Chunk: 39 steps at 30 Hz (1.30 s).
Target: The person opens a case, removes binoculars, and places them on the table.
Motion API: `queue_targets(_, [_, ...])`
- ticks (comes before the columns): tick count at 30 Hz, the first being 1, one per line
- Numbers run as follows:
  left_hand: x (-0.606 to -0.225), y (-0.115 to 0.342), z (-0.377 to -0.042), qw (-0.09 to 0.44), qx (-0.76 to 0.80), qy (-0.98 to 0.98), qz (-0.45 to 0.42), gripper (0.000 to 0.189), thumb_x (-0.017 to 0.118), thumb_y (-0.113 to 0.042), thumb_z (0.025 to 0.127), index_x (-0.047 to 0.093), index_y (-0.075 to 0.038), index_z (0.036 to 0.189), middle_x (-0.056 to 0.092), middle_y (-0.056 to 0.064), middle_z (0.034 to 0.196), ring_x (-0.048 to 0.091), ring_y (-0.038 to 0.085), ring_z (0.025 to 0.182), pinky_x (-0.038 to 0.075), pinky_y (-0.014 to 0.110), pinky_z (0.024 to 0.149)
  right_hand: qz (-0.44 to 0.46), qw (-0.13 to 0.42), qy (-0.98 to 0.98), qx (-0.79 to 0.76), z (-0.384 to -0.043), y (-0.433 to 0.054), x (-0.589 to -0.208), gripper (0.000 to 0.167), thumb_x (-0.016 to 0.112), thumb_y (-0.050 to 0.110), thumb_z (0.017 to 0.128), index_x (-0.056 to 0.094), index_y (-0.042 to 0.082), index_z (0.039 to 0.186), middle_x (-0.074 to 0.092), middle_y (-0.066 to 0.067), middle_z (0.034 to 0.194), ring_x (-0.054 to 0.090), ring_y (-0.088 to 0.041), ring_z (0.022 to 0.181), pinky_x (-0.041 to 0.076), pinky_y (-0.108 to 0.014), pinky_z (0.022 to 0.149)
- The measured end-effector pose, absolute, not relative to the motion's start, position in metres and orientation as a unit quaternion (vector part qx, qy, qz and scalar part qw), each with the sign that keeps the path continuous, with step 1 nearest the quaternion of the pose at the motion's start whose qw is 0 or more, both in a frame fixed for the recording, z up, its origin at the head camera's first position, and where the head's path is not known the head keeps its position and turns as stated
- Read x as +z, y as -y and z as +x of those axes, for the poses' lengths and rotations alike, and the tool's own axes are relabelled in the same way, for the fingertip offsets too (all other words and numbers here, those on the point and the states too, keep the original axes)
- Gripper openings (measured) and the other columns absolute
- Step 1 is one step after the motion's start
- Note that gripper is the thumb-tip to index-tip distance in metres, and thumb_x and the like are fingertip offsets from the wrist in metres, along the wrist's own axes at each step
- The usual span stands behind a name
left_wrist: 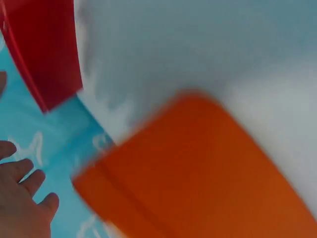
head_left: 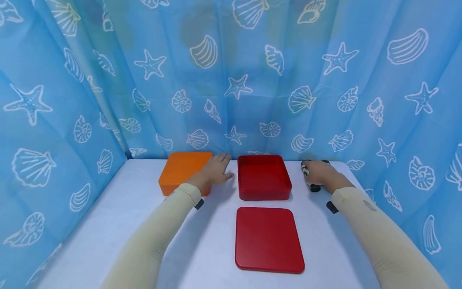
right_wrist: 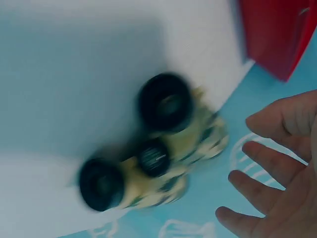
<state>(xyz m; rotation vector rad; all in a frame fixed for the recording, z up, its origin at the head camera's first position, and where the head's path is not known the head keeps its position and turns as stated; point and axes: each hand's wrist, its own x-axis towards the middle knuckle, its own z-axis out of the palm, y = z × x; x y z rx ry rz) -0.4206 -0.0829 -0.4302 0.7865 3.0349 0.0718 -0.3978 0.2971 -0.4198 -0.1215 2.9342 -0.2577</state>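
Camouflage-patterned binoculars (right_wrist: 153, 157) with black eyepieces lie on the table at the back right. Over them is my right hand (head_left: 319, 173), which hides most of them in the head view; the right wrist view shows its fingers spread apart, not wrapped round them. My left hand (head_left: 217, 168) reaches out with fingers extended, between an orange box (head_left: 185, 166) and an open red box (head_left: 264, 194). From the head, the left hand and wrist overlap the orange box's right side. No object shows in the left hand.
A flat red lid (head_left: 268, 241) lies on the white table (head_left: 119, 224) in front of the red box. Behind the table and along its sides hangs a blue curtain (head_left: 223, 52) with shells and starfish on it.
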Motion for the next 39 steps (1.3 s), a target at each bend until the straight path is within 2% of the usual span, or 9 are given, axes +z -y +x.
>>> queue_targets(4, [-0.421,0.114,-0.427,-0.023,0.018,-0.974,0.226,0.074,0.059,-0.041,0.095,0.029,-0.005,0.152,0.031,0.013,0.154,0.027,0.031,0.141,0.022,0.045,0.115,-0.093,0.038,-0.988,-0.116,-0.406,-0.272,-0.409,0.075,0.079,0.004,0.075,0.044,0.003,0.141,0.051,-0.022,0.132,0.049,-0.043,0.116,0.045,-0.061,0.092])
queue_targets(6, [-0.417,0.130,-0.428,-0.021,0.029,-0.977,0.209,0.071,0.059,-0.039,0.095,0.032,-0.005,0.151,0.036,0.013,0.151,0.032,0.030,0.136,0.029,0.045,0.112,-0.120,0.012,-0.986,-0.120,-0.409,-0.259,-0.405,0.079,0.083,0.003,0.070,0.046,0.005,0.140,0.052,-0.019,0.132,0.050,-0.042,0.117,0.046,-0.060,0.091])
queue_targets(9, [-0.414,0.153,-0.425,-0.011,0.045,-0.982,0.184,0.065,0.059,-0.034,0.096,0.035,-0.004,0.148,0.042,0.013,0.143,0.040,0.029,0.125,0.037,0.045,0.107,-0.139,-0.003,-0.982,-0.129,-0.413,-0.240,-0.403,0.079,0.086,0.005,0.065,0.052,0.005,0.136,0.057,-0.017,0.126,0.056,-0.039,0.109,0.051,-0.055,0.086])
queue_targets(14, [-0.407,0.195,-0.419,0.016,0.051,-0.990,0.129,0.062,0.057,-0.030,0.097,0.034,-0.003,0.148,0.045,0.015,0.141,0.046,0.031,0.121,0.037,0.048,0.107,-0.142,0.012,-0.978,-0.151,-0.416,-0.205,-0.405,0.074,0.086,0.006,0.066,0.055,0.004,0.133,0.061,-0.015,0.119,0.059,-0.034,0.098,0.056,-0.047,0.078])
queue_targets(21, [-0.412,0.244,-0.408,0.033,0.087,-0.995,0.046,0.065,0.057,-0.028,0.098,0.029,0.001,0.149,0.043,0.020,0.144,0.046,0.036,0.124,0.035,0.051,0.107,-0.172,-0.008,-0.971,-0.168,-0.421,-0.155,-0.405,0.070,0.082,0.010,0.073,0.053,0.005,0.136,0.061,-0.015,0.122,0.058,-0.036,0.104,0.053,-0.051,0.086])
queue_targets(26, [-0.416,0.265,-0.404,0.049,0.159,-0.986,-0.016,0.068,0.058,-0.025,0.097,0.025,0.002,0.149,0.045,0.021,0.139,0.049,0.036,0.114,0.039,0.052,0.103,-0.172,0.013,-0.952,-0.253,-0.420,-0.119,-0.409,0.065,0.079,0.012,0.078,0.052,0.005,0.137,0.060,-0.014,0.122,0.056,-0.034,0.108,0.054,-0.047,0.085])
queue_targets(30, [-0.418,0.266,-0.406,0.069,0.244,-0.965,-0.068,0.073,0.056,-0.018,0.096,0.014,0.003,0.152,0.039,0.024,0.145,0.046,0.039,0.117,0.036,0.054,0.105,-0.159,0.038,-0.912,-0.376,-0.417,-0.089,-0.417,0.054,0.074,0.011,0.085,0.054,0.004,0.134,0.063,-0.012,0.112,0.061,-0.028,0.099,0.055,-0.041,0.083])
queue_targets(33, [-0.419,0.264,-0.408,0.091,0.301,-0.944,-0.097,0.074,0.053,-0.014,0.097,0.007,0.001,0.154,0.033,0.024,0.149,0.042,0.040,0.121,0.033,0.055,0.107,-0.116,0.103,-0.848,-0.507,-0.415,-0.065,-0.424,0.050,0.068,0.009,0.090,0.050,0.003,0.136,0.063,-0.014,0.114,0.064,-0.027,0.098,0.055,-0.038,0.083])
queue_targets(39, [-0.419,0.264,-0.417,0.111,0.379,-0.907,-0.146,0.076,0.052,-0.015,0.097,0.004,-0.001,0.154,0.028,0.022,0.151,0.036,0.041,0.125,0.028,0.057,0.109,-0.027,0.221,-0.684,-0.695,-0.412,-0.027,-0.434,0.050,0.045,0.000,0.097,0.035,0.001,0.147,0.052,-0.025,0.135,0.055,-0.038,0.119,0.051,-0.041,0.092])
